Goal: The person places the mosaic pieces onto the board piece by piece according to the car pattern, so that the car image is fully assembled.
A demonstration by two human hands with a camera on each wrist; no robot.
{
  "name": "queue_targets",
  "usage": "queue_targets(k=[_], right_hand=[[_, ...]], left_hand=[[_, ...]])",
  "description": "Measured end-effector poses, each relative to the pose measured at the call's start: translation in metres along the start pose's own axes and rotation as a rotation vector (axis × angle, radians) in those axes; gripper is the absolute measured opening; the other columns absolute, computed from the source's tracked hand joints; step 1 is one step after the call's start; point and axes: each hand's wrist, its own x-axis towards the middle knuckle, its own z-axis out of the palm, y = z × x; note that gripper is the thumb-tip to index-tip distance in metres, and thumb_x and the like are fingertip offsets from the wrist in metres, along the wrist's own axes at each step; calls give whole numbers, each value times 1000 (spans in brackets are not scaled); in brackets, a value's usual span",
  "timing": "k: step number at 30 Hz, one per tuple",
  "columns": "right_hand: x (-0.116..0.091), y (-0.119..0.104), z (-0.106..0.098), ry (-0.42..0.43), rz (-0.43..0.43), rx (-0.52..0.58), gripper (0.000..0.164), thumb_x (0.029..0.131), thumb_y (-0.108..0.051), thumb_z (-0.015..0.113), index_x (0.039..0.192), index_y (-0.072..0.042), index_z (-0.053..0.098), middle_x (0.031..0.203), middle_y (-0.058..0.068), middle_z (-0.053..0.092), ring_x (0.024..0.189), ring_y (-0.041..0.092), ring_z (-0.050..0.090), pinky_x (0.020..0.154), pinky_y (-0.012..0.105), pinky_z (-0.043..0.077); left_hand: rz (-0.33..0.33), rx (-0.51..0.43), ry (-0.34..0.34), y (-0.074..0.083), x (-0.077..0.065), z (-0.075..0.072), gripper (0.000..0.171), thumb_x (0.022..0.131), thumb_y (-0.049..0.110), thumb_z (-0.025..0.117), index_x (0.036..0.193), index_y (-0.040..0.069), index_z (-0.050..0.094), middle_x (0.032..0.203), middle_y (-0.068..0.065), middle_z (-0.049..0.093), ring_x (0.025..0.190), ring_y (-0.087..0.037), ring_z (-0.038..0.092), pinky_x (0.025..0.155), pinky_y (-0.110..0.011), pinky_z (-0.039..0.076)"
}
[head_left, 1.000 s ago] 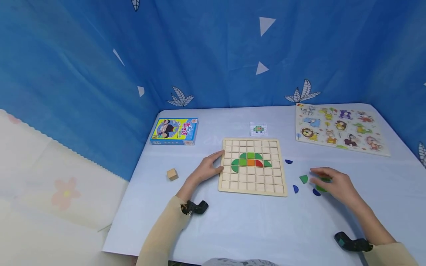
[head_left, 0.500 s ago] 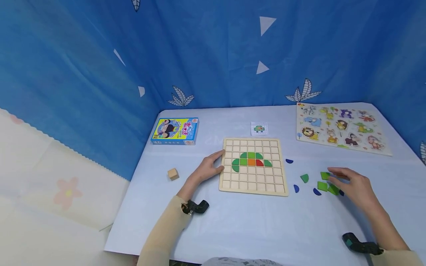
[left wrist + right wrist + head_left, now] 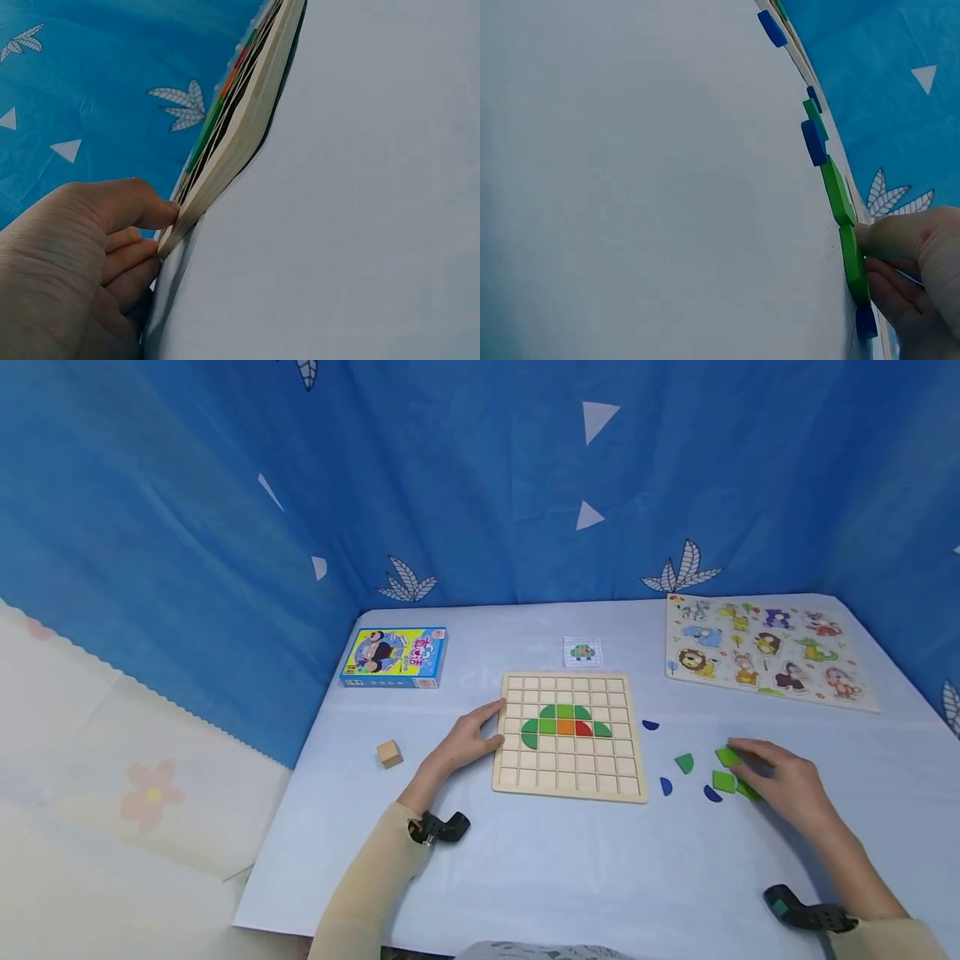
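Touching light-green square tiles (image 3: 723, 782) with right hand (image 3: 786, 787), the nearer one; having them just left of and beneath fingers, right of gridded wooden board (image 3: 567, 775); cannot tell if pinching. Resting left hand (image 3: 461, 745), thumb and forefinger apart, on board's left edge.

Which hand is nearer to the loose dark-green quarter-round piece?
Right. The right hand is to the right of the dark-green piece, at the light-green squares; the left hand is across the grid board, at its left edge.
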Motion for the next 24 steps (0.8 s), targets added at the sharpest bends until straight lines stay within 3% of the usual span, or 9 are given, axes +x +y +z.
queue_targets(k=[5, 10, 15, 22, 24], right_hand=[[5, -2, 2, 9, -8, -8, 29, 82, -2, 70, 110, 4, 65, 110, 28, 60, 105, 50, 51, 81, 62, 42], [21, -21, 5, 32, -2, 20, 29, 83, -10, 71, 108, 4, 66, 105, 26, 62, 100, 46, 54, 79, 60, 44], [50, -49, 38, 61, -93, 86, 31, 85, -25, 71, 110, -7, 67, 104, 12, 64, 94, 31, 59, 76, 50, 50], [68, -139, 73, -122, -221, 226, 28, 81, -16, 75, 106, -4, 70, 101, 12, 67, 92, 31, 62, 78, 50, 51], [71, -153, 85, -162, -242, 232, 28, 81, -15, 75, 107, -5, 70, 102, 9, 67, 92, 27, 63, 78, 45, 52]], left_hand=[[1, -4, -1, 0, 0, 0, 67, 87, 13, 64, 147, 9, 34, 148, -6, 36, 137, -20, 28, 112, -32, 24], [3, -3, 4, -1, 0, 0, 67, 87, 13, 64, 147, 9, 34, 148, -7, 36, 137, -21, 29, 112, -32, 25], [-8, -9, 3, 0, -1, -1, 67, 87, 13, 64, 147, 9, 34, 148, -7, 36, 137, -21, 28, 112, -32, 25], [21, -4, -1, 1, 0, -1, 66, 88, 13, 63, 147, 8, 33, 148, -9, 36, 137, -22, 29, 111, -31, 25], [18, -2, -2, 2, 0, -1, 66, 88, 13, 63, 147, 8, 33, 148, -8, 35, 137, -21, 28, 111, -30, 25]])
